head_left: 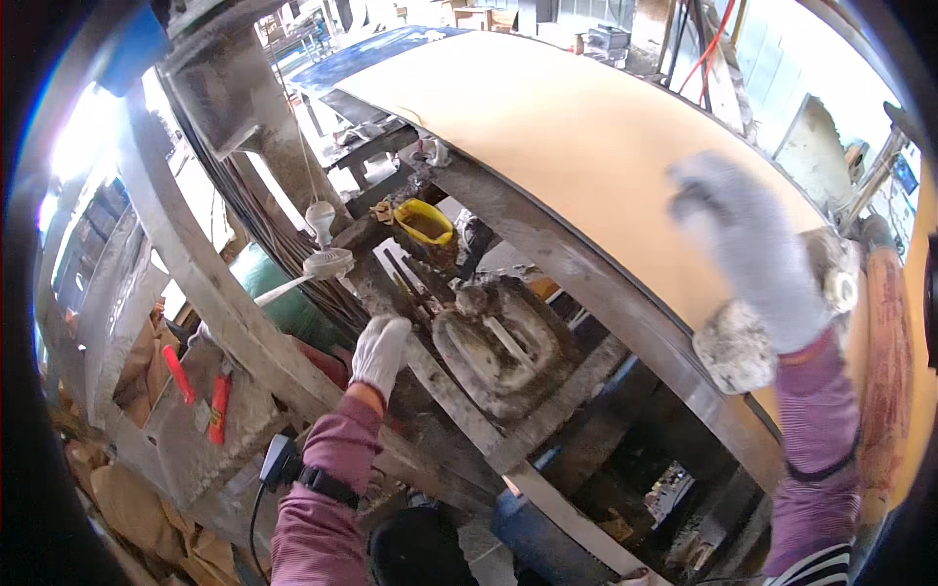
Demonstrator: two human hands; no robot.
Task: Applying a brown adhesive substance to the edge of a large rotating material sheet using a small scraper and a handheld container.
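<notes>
Beside the dark, flat metal rail point(596, 272) lies a broad, smooth tan sheet point(557, 132); over it shows the blurred grey knit-gloved right hand point(733, 215), its grip impossible to tell. The white-gloved left hand point(381, 355), fingers curled, any hold hidden, is near a grime-crusted grey basin point(477, 369).

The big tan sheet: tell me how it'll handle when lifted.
The tan sheet is probably awkward and fairly heavy overall, since it dwarfs the right hand. Its edge looks thin, so it may flex somewhat. Its face looks smooth, so a gloved grip could slip.
</notes>
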